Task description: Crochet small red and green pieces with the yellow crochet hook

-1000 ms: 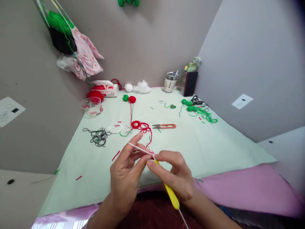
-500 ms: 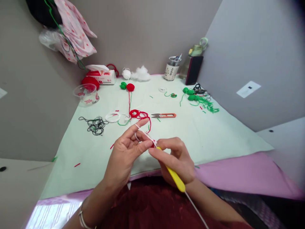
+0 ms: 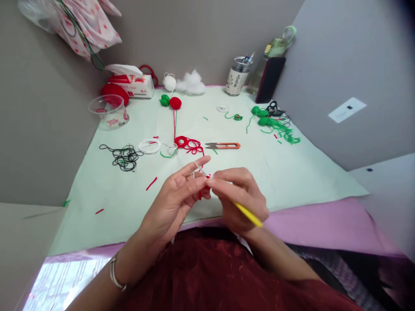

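My left hand (image 3: 175,194) pinches a small red and white crocheted piece (image 3: 207,178) between thumb and fingers, with white yarn (image 3: 200,167) looped over its raised index finger. Close against it, my right hand (image 3: 241,194) is closed around a yellow-handled crochet hook (image 3: 249,214); the hook's tip is hidden at the piece. Red yarn (image 3: 189,144) lies in loose coils just beyond the hands, and a strand of it runs down to them. Orange-handled thread snips (image 3: 223,146) lie beyond my right hand.
Black yarn (image 3: 125,157) lies left, near a white coil (image 3: 149,145). A plastic tub (image 3: 112,114), tissue box (image 3: 138,85), white stuffing (image 3: 191,83), pen cup (image 3: 238,77), phone (image 3: 270,80) and bottle (image 3: 276,46) line the back. Green pieces (image 3: 266,121) lie right.
The view has shifted, so the table items appear higher. My right hand and the hook have turned, and the handle now lies flatter. My left fingers have closed in around the piece.
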`<state>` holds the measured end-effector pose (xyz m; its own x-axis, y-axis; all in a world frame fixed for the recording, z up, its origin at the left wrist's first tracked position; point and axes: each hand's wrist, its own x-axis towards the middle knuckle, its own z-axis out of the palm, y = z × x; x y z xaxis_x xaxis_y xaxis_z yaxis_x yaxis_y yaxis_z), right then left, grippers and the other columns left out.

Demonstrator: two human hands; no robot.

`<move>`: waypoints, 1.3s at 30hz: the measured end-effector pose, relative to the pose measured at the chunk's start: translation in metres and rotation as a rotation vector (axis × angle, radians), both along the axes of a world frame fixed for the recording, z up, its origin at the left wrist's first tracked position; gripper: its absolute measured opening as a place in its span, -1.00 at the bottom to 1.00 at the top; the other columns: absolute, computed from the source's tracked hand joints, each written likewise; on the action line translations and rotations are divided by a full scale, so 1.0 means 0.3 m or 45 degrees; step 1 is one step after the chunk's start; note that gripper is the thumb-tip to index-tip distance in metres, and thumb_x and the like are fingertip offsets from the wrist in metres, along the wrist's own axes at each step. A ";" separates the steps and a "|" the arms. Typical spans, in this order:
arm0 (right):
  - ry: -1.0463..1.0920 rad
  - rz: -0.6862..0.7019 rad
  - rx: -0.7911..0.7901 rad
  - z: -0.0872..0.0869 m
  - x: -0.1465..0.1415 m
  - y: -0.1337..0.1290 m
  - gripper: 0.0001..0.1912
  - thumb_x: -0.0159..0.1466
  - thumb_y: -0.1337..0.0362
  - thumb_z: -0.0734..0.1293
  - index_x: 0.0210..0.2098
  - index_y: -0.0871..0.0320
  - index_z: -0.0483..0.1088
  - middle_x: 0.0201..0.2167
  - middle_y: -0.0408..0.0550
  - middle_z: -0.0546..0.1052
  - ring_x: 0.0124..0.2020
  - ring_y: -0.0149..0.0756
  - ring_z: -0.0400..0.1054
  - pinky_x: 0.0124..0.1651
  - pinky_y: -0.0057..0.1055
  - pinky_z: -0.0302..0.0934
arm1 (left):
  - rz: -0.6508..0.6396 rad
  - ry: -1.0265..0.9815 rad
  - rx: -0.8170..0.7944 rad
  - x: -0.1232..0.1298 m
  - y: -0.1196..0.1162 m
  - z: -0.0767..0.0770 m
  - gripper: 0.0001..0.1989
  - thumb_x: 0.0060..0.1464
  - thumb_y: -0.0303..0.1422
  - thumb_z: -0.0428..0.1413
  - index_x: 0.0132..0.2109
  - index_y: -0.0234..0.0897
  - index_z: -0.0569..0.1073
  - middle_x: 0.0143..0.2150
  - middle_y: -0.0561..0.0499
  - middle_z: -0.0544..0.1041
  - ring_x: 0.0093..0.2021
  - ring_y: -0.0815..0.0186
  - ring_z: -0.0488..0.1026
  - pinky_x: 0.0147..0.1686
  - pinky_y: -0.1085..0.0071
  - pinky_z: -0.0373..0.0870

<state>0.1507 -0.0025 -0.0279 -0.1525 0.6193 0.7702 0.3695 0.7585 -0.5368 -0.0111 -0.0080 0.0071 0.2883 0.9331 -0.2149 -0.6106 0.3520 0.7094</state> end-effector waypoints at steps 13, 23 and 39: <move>0.845 0.483 -0.728 0.050 0.008 0.015 -0.83 0.47 0.27 0.38 -0.16 0.01 0.67 -0.30 -0.14 0.63 -0.43 -0.37 0.51 -0.32 -0.36 0.46 | 0.124 0.292 0.235 -0.037 0.001 -0.021 -0.57 0.12 -0.43 0.43 0.14 -0.06 0.68 -0.33 0.15 0.58 -0.31 0.47 0.50 -0.20 0.57 0.46; 0.373 0.075 -0.271 -0.004 -0.026 0.023 -0.72 0.44 0.42 0.38 -0.02 -0.06 0.65 -0.20 -0.09 0.65 -0.22 -0.28 0.53 -0.19 -0.30 0.46 | 0.217 0.223 0.222 0.033 0.020 -0.054 -0.55 0.12 -0.41 0.43 0.16 -0.02 0.66 -0.26 0.13 0.61 -0.23 0.43 0.53 -0.13 0.54 0.45; 0.676 0.338 -0.605 0.018 -0.019 0.039 -0.85 0.45 0.27 0.42 -0.12 -0.04 0.69 -0.21 -0.09 0.67 -0.22 -0.29 0.51 -0.14 -0.30 0.42 | 0.186 0.267 0.164 0.024 0.011 -0.040 -0.55 0.12 -0.43 0.41 0.15 -0.06 0.66 -0.28 0.11 0.58 -0.26 0.40 0.52 -0.26 0.52 0.41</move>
<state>0.1451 0.0092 -0.0225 -0.0255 0.8969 0.4416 -0.1922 0.4291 -0.8826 -0.0040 -0.0048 -0.0050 0.1104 0.9850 -0.1325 -0.4836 0.1697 0.8587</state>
